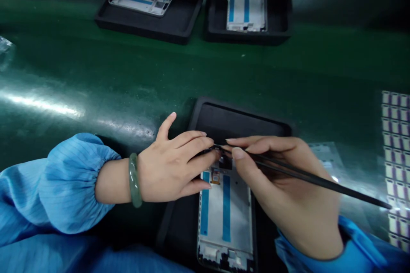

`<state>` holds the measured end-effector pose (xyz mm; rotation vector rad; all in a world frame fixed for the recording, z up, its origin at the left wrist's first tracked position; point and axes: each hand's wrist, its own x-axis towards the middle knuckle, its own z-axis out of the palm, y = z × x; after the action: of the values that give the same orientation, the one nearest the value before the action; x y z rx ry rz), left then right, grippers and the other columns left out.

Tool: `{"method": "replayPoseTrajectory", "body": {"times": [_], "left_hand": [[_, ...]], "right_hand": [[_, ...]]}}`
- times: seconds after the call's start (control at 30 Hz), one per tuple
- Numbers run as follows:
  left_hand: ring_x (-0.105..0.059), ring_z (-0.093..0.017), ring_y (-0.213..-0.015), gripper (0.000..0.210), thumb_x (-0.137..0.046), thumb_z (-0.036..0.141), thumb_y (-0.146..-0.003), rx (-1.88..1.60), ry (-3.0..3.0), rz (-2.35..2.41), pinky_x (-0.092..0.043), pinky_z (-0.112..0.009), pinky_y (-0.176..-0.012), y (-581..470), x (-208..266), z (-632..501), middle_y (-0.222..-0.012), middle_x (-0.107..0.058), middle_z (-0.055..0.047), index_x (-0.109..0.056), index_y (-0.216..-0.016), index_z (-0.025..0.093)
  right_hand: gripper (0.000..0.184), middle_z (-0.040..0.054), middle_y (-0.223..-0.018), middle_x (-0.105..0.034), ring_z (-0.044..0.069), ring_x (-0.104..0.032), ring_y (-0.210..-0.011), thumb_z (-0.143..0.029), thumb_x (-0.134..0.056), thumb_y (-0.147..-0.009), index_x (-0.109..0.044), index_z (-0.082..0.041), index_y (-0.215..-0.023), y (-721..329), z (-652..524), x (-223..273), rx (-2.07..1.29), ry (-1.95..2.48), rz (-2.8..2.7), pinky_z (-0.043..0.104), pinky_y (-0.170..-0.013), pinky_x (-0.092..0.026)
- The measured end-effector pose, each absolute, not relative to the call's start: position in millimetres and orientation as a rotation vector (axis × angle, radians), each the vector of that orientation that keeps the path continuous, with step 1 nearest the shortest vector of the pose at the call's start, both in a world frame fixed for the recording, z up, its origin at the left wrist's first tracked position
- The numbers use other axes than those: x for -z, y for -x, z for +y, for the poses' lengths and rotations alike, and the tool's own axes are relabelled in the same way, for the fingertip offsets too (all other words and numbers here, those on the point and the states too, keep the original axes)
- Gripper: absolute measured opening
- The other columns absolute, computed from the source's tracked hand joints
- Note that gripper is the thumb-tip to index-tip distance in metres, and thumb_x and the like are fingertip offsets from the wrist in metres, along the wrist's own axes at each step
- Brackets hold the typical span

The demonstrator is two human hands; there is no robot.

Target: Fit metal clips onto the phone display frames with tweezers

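My right hand [285,179] is closed around black tweezers [307,175], whose tips point left at the top end of a phone frame [238,204]. My left hand [173,166] lies palm down over the frame's upper left edge, fingers stretched and apart, little finger raised. Its index and middle fingertips are beside the tweezer tips; whether a small part lies between them is hidden. The silvery frame has two blue strips and a small orange flex connector [215,177]. It rests in a black tray [243,123]. A green bangle [135,179] circles my left wrist.
Two black trays [188,13] [280,8] at the back each hold a phone frame [141,0] [246,6]. On the right lies a sheet of small white and purple pieces [395,149], with a clear plastic sheet [326,155] nearer my right hand. All stand on a green tabletop [96,68].
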<state>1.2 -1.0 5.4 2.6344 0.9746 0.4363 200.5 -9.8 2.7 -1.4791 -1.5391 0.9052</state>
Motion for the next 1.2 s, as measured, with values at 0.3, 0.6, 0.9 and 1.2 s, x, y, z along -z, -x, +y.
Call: {"method": "replayPoseTrajectory", "body": {"times": [0.3, 0.6, 0.9, 1.2], "left_hand": [[-0.053, -0.026, -0.122, 0.04, -0.048, 0.04, -0.097, -0.44, -2.632, 0.972, -0.007, -0.064, -0.116, -0.9, -5.8, -0.3, -0.125, -0.062, -0.013, -0.057, -0.124, 0.013], [-0.054, -0.028, -0.121, 0.039, -0.048, 0.039, -0.097, -0.435, -2.637, 0.989, -0.014, -0.067, -0.114, -1.9, -5.5, -1.4, -0.124, -0.061, -0.014, -0.056, -0.124, 0.012], [-0.054, -0.029, -0.12, 0.039, -0.051, 0.039, -0.095, -0.454, -2.633, 0.979, -0.015, -0.069, -0.112, -2.2, -3.6, -1.2, -0.124, -0.061, -0.014, -0.056, -0.123, 0.012], [-0.054, -0.029, -0.119, 0.038, -0.05, 0.038, -0.096, -0.447, -2.641, 0.978, -0.018, -0.071, -0.11, -1.9, -5.4, -0.2, -0.123, -0.062, -0.015, -0.056, -0.123, 0.013]], "right_hand": [[0.015, 0.001, -0.093, -0.07, 0.019, -0.069, -0.089, -0.029, -0.068, -0.082, -0.055, -0.026, -0.088, -200.8, -9.5, -3.4, -0.9, 1.496, -1.566, 0.035, -0.076, -0.058], [0.014, -0.0002, -0.093, -0.07, 0.019, -0.07, -0.088, -0.029, -0.068, -0.083, -0.057, -0.027, -0.092, -199.2, -5.9, -2.2, -0.786, 1.485, -1.709, 0.035, -0.073, -0.057], [0.014, -0.0001, -0.091, -0.07, 0.019, -0.07, -0.087, -0.026, -0.068, -0.082, -0.057, -0.026, -0.09, -197.8, -3.6, -3.5, -0.809, 1.478, -1.623, 0.035, -0.075, -0.058], [0.01, 0.0005, -0.086, -0.07, 0.018, -0.07, -0.075, -0.032, -0.068, -0.082, -0.061, -0.027, -0.087, -193.8, -4.0, -7.7, -0.637, 1.611, -1.632, 0.031, -0.061, -0.058]]}}
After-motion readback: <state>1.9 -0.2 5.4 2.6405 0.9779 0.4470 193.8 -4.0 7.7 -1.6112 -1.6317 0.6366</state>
